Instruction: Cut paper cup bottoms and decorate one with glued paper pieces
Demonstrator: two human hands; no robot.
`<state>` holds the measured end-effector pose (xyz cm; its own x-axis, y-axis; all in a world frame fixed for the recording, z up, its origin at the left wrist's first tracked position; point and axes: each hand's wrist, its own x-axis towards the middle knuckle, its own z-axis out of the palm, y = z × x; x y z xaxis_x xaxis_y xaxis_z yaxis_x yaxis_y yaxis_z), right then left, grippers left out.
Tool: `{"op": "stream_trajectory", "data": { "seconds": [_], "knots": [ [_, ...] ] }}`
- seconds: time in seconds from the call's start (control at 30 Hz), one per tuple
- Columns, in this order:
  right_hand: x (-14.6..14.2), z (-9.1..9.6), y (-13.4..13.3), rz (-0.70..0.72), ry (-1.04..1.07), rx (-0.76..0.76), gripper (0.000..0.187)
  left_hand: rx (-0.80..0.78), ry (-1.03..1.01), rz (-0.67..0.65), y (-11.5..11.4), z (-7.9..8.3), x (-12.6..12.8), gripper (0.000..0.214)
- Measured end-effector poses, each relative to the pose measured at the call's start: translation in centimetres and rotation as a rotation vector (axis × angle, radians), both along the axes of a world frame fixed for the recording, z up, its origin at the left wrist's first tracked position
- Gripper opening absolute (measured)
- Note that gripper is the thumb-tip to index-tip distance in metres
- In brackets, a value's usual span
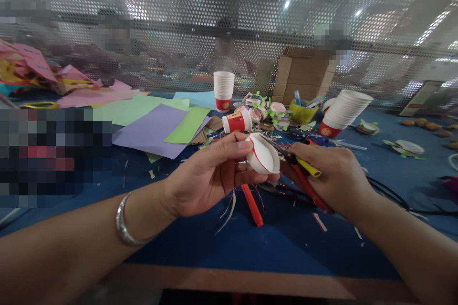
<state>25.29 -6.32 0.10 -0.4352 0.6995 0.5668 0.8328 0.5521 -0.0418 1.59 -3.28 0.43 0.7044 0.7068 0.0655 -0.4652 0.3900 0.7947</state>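
Note:
Between the thumb and fingers of my left hand (211, 171) is the cut-down bottom of a white paper cup (264, 156), its hollow side tilted toward me and a red line along part of its edge. My right hand (327, 174) grips a pair of scissors (310, 188) with red and yellow on the handles. The dark blades meet the cup piece's upper rim; whether they are fully closed is hard to see. Below my hands a red marker-like stick (252, 205) lies on the blue table (171, 243) among paper scraps.
Behind my hands stand stacked paper cups (224, 90), a leaning stack (346, 112) and a cup on its side (236, 121). Coloured paper sheets (153, 128) spread at left. Small paper-cup turtles (277, 108), a yellow container (302, 112) and a cardboard box (304, 74) sit farther back.

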Motion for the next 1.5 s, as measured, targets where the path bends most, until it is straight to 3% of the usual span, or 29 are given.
{"op": "stream_trajectory", "data": {
  "seconds": [0.13,0.33,0.57,0.9,1.17,1.37,1.5],
  "knots": [
    [0.1,-0.1,-0.1,0.050,-0.019,0.053,0.031,-0.007,0.044,-0.034,0.0,-0.2,-0.2,0.024],
    [0.5,-1.0,-0.1,0.004,0.005,0.070,0.018,-0.038,0.052,-0.051,-0.2,-0.6,-0.3,0.027],
    [0.4,-0.1,-0.6,0.012,-0.030,0.007,0.020,-0.036,0.032,-0.101,0.0,-0.4,-0.3,0.027],
    [0.4,-0.7,-0.5,0.064,0.010,0.078,0.024,-0.028,0.013,-0.230,0.2,-0.4,-0.5,0.028],
    [-0.2,0.5,-0.8,-0.012,-0.017,0.033,0.033,-0.031,0.047,-0.098,0.3,0.0,-0.4,0.029],
    [0.2,0.2,-0.6,-0.010,-0.016,0.016,0.024,0.035,0.051,-0.073,-0.2,0.0,-0.6,0.038],
    [0.4,-0.1,-0.6,-0.006,-0.028,0.009,0.016,0.062,0.052,-0.094,-0.3,0.0,-0.7,0.033]
  ]
}}
